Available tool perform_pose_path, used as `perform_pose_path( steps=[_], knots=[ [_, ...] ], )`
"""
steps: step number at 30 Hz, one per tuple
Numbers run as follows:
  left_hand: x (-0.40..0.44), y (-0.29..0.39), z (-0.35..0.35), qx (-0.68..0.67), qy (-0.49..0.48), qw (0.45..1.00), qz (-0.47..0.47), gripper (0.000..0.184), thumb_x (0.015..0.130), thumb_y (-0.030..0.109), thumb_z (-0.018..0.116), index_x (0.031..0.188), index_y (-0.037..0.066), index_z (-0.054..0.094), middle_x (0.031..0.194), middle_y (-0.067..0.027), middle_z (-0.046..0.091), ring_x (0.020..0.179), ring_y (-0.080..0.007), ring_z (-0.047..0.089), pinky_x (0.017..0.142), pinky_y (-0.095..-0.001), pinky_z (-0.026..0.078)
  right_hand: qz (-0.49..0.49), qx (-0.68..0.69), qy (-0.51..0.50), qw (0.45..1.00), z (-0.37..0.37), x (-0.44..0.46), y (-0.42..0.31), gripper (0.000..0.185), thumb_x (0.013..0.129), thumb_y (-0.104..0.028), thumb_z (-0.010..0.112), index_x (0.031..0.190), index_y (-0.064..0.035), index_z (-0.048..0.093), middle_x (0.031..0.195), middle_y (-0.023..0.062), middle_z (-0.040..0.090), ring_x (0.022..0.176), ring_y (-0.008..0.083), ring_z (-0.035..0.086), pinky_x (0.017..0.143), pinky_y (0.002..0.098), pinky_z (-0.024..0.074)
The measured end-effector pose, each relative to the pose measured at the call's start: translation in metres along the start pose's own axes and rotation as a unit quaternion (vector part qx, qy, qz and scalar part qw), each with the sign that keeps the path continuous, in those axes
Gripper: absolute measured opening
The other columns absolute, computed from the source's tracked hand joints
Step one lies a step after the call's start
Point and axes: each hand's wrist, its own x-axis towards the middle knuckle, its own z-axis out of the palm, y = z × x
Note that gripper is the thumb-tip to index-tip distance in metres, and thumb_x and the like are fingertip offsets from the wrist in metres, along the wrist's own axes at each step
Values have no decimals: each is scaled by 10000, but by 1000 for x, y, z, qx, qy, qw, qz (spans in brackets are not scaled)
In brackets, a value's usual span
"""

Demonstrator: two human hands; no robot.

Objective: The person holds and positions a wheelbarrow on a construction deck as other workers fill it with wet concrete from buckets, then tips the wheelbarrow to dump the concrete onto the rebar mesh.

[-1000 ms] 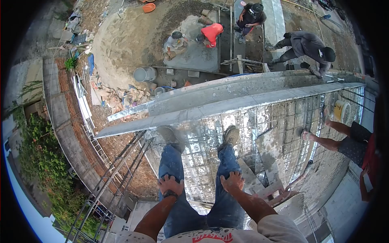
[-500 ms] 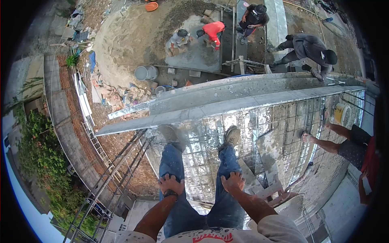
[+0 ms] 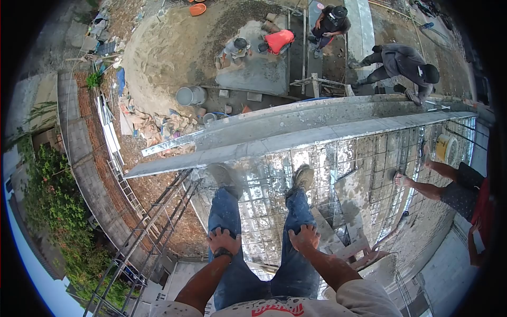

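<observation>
My left hand (image 3: 224, 242) rests on the left knee of my blue jeans (image 3: 224, 211), fingers spread, with a dark band at the wrist. On the other knee lies my right hand (image 3: 304, 238), its fingers apart over the denim. Neither hand holds anything. Both my boots (image 3: 303, 178) stand on a wet deck crossed by a grid of steel bars (image 3: 264, 216). Past my toes runs a long pale concrete ledge (image 3: 296, 142).
Vertical rebar (image 3: 153, 219) rises at my left. A person in dark shorts (image 3: 458, 199) stands at right near a white bucket (image 3: 446, 149). Down below, workers crouch by a wet concrete patch (image 3: 252, 79); another person leans over the edge (image 3: 406, 63). A grey bucket (image 3: 191, 95) stands there too.
My hands stay on my knees. Below, the worker in red has bent lower and drawn the arm in, and the worker beside has shifted slightly.
</observation>
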Motion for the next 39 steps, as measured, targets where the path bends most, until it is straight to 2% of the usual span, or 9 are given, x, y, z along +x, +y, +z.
perform_pose_path(
  steps=[16, 25, 39],
  knots=[
    [-3, 2, -7, 1, -10, 1000, -1, 632, 855, 594, 587, 1275, 126, 648, 1441, -120, 488, 1352, -382, 399, 1114, -535, 314, -6, 1, 2, 1000, -1, 0, 1, 636, 857, -543, 582, 1275, -64, 619, 1386, 141, 519, 1344, 313, 416, 1088, 503, 341],
    [0, 0, 9, -23, 43, 999, 1, 570, 800, 560, 662, 1173, 132, 704, 1384, -106, 520, 1315, -398, 423, 1105, -527, 324, -1, -3, -9, 1000, 2, 1, 5, 663, 870, -567, 581, 1293, -56, 607, 1409, 150, 505, 1367, 327, 407, 1089, 497, 350],
    [1, -3, 8, -6, 31, 1000, 1, 585, 819, 572, 627, 1208, 140, 689, 1412, -110, 508, 1319, -377, 428, 1104, -528, 316, -2, 4, -10, 1000, -3, -1, 0, 661, 865, -566, 588, 1304, -72, 601, 1414, 148, 500, 1371, 322, 401, 1100, 497, 340]
  ],
)
